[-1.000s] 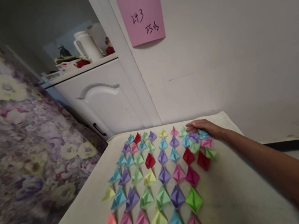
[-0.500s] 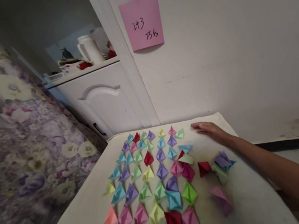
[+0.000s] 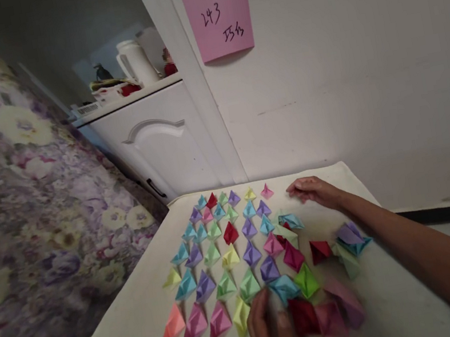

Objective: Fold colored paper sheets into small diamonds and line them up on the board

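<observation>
Several small folded paper pieces in many colours lie in rows on a white table (image 3: 128, 336). My right hand (image 3: 311, 190) reaches to the far edge of the table, fingers curled loosely down on the surface, beside a pink piece (image 3: 266, 191). My left hand (image 3: 268, 329) has come up at the near edge with its fingers pressed against a blue piece (image 3: 284, 287) and a dark red piece (image 3: 304, 316). A loose heap of purple, teal and green pieces (image 3: 348, 239) lies under my right forearm.
A pink note (image 3: 218, 10) with handwriting sticks on the white wall behind the table. A white cabinet (image 3: 160, 145) with a jug (image 3: 135, 62) on top stands at the back left. Flowered fabric (image 3: 17, 199) fills the left side.
My right hand swept several pieces at the right out of their rows into a loose heap. My left hand has come into view at the near edge and pushes pieces rightward.
</observation>
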`<state>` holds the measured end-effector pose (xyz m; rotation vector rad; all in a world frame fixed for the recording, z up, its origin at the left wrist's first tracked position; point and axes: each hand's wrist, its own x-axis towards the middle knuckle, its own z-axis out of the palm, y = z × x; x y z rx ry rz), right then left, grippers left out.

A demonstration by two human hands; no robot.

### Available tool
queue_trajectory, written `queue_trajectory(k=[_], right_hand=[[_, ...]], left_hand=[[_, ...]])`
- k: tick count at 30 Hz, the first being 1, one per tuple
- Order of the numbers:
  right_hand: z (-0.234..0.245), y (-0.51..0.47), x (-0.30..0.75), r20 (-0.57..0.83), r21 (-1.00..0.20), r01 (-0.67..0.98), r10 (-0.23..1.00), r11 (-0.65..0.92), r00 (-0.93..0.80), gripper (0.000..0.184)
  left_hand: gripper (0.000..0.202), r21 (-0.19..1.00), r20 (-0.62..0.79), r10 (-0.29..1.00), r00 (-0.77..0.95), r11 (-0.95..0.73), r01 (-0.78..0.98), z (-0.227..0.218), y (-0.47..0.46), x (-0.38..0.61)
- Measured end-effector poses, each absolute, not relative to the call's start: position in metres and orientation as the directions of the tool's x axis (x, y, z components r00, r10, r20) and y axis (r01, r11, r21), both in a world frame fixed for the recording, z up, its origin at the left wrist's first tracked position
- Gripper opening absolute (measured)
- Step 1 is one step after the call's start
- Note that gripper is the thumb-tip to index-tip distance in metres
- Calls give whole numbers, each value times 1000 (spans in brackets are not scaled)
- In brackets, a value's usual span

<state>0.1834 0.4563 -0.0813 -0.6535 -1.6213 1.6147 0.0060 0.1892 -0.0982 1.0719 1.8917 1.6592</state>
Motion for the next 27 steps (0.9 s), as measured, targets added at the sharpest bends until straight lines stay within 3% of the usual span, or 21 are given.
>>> queue_trajectory(k=[4,10,16,22,25,27], right_hand=[[-79,457,167,156,-986,-147,768,82,-622,30],[-74,436,159,42,-996,-81,604,-38,-796,35],[-70,423,153,42,-987,-117,535,-107,-844,32],[-61,397,171,-2,-980,-87,446,-178,-895,32],[-61,385,200,-6,-980,-85,453,-181,-892,31],[-62,379,218,7,-981,-101,488,-166,-873,30]], left_hand=[[44,937,203,780,-592,20,348,-93,201,10],[46,979,60,853,-518,51,197,-74,212,11],[47,950,51,885,-463,100,295,-65,239,1],[40,985,79,952,-295,-29,170,-56,253,7],[37,988,133,979,-152,-118,104,-46,241,20],[37,980,185,971,-152,-170,106,-43,234,26]])
